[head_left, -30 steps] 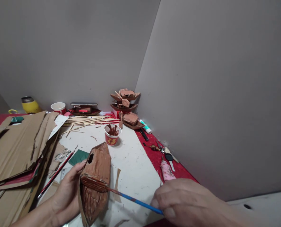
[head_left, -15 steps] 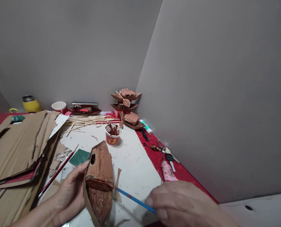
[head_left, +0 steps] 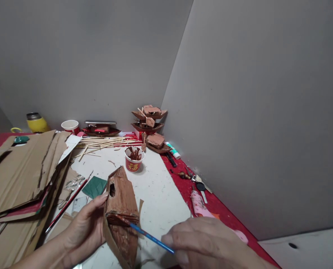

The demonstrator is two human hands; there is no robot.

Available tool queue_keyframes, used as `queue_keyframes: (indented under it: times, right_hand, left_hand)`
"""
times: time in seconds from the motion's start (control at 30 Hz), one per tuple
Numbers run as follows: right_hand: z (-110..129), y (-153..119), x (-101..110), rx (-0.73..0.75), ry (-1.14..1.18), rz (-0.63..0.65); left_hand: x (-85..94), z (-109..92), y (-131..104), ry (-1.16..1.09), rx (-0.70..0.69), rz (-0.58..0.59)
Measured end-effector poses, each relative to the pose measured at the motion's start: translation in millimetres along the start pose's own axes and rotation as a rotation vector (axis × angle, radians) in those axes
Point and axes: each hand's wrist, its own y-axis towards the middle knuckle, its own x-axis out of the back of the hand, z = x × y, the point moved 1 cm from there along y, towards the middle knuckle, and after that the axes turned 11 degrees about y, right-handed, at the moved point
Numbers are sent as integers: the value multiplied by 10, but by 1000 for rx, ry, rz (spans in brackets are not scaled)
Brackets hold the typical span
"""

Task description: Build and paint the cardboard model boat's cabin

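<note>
A brown-painted cardboard boat with a box-shaped cabin and an oval hole in its side is tilted in my left hand, thumb on the cabin's left side. My right hand pinches a blue paintbrush. The brush's tip touches the cabin's near end, just above the deck. Beyond the boat stands a red and white paper cup with brown paint inside.
Flattened cardboard is piled at the left. Thin wooden sticks and more brown boats lie at the back. Keys and a pink tube rest on the red cloth at the right.
The boat has shifted slightly right and turned in my left hand. My right hand has moved left, and the brush tip has slid left from the cabin's right corner.
</note>
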Motion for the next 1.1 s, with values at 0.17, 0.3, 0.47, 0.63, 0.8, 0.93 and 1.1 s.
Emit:
queue_keyframes:
  times: [0.17,0.3,0.47,0.63,0.8,0.93,1.1]
  right_hand:
    - [-15,66,96,93,58,-56]
    - [8,81,41,30,67,-20]
    - [-32,18,-73,17,38,-64]
    - [-24,63,39,108,54,-81]
    - [-40,50,6,-14,76,-58]
    - [-47,28,-6,73,25,-77]
    - [-2,82,127,59,10,-22]
  left_hand:
    - [-56,-24,-10,34,-39,0]
    - [-37,-16,-13,49,-25,-14]
    - [-20,-15,-1,59,-24,26]
    - [-19,-18,-1,52,-35,62]
    - [5,-6,-10,39,-35,62]
    - [-4,-8,-5,48,-31,81]
    - [-20,-18,7,51,-39,58]
